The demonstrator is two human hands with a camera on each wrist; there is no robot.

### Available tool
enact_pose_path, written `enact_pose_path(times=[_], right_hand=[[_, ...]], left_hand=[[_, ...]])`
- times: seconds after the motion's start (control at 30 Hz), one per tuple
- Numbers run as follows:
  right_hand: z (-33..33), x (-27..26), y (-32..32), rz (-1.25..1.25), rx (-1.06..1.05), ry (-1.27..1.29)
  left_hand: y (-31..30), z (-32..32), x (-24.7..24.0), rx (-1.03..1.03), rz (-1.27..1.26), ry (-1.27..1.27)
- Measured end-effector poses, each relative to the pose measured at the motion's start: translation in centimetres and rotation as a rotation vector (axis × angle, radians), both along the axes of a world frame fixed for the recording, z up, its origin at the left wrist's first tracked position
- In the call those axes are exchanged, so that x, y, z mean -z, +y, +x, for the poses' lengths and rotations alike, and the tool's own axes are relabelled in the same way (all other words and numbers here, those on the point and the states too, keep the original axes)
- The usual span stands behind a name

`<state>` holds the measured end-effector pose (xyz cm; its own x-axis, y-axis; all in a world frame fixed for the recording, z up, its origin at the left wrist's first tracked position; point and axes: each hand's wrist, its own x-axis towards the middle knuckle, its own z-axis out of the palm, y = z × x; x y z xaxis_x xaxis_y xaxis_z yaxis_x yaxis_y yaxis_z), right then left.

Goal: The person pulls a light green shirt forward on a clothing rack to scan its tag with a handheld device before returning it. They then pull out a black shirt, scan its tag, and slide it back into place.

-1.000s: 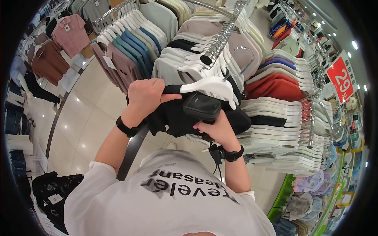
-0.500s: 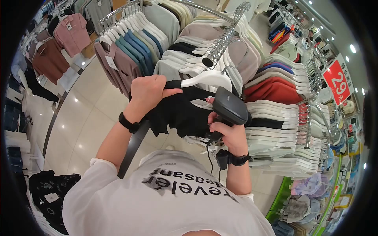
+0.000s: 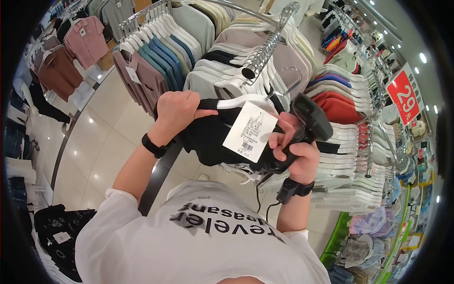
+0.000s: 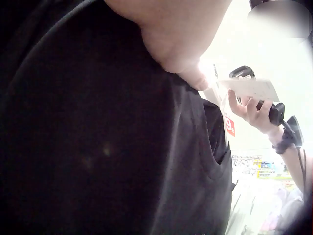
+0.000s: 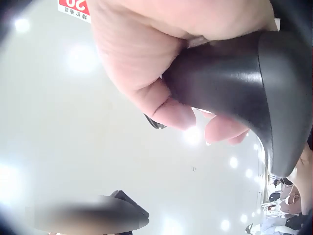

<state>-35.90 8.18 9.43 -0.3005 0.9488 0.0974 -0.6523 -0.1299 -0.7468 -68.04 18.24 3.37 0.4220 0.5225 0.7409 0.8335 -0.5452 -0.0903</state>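
Note:
A black garment (image 3: 208, 142) hangs on a white clothes hanger (image 3: 243, 100) in front of the person. The left hand (image 3: 176, 116) grips one shoulder of the hanger through the cloth, thumb laid along it. In the left wrist view, the black cloth (image 4: 98, 142) spreads below that hand. The right hand (image 3: 305, 158) holds a black barcode scanner (image 3: 313, 118) by its handle. Its fingers also hold a white price tag (image 3: 248, 135), printed side with barcode turned up, over the garment. In the right wrist view, fingers curl round the scanner's handle (image 5: 215, 73).
A chrome rack arm (image 3: 260, 54) juts toward the person, just beyond the hanger. Shirts on white hangers (image 3: 227, 78) crowd the rack behind. More hung clothes (image 3: 326, 142) stand at the right, near a red price sign (image 3: 403, 97). A cable (image 3: 258, 196) dangles below the right hand.
The right hand with the scanner has moved right from over the garment. Its fingers have taken hold of the price tag and brought it into view. The left hand stays on the hanger.

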Motion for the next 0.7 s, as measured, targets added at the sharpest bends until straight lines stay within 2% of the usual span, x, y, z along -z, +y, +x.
enact_pose_path(times=[0.17,0.27,0.33,0.4,0.47,0.5,0.53,0.6,0.7], right_hand=[[0.2,-0.4,-0.1,0.01,-0.089,-0.118],[-0.6,1.0,-0.6,-0.025,-0.001,-0.217],[-0.7,2.3,-1.0,0.027,0.091,-0.421],[-1.5,3.3,-1.8,0.013,0.17,-0.453],[-1.7,4.9,-2.1,-0.007,0.317,-0.712],[-2.1,6.1,-1.7,0.129,0.403,-0.77],[-2.0,6.8,-1.7,0.126,0.407,-0.769],[-2.0,7.4,-1.9,0.187,0.378,-0.938],[-2.1,8.9,-2.0,0.166,0.375,-0.945]], left_hand=[[0.1,-0.4,0.1,-0.052,-0.023,-0.019],[0.2,-0.5,-0.4,-0.079,-0.031,-0.03],[0.2,-0.6,-0.8,-0.101,-0.036,-0.031],[0.4,-0.7,-1.1,-0.119,-0.041,-0.032],[0.4,-0.6,-1.5,-0.138,-0.017,-0.054],[0.5,-0.7,-1.6,-0.135,-0.018,-0.052],[0.6,-0.6,-1.8,-0.133,-0.015,-0.059],[0.8,-0.5,-2.1,-0.127,-0.013,-0.068],[1.1,-0.3,-2.9,-0.15,-0.034,-0.076]])
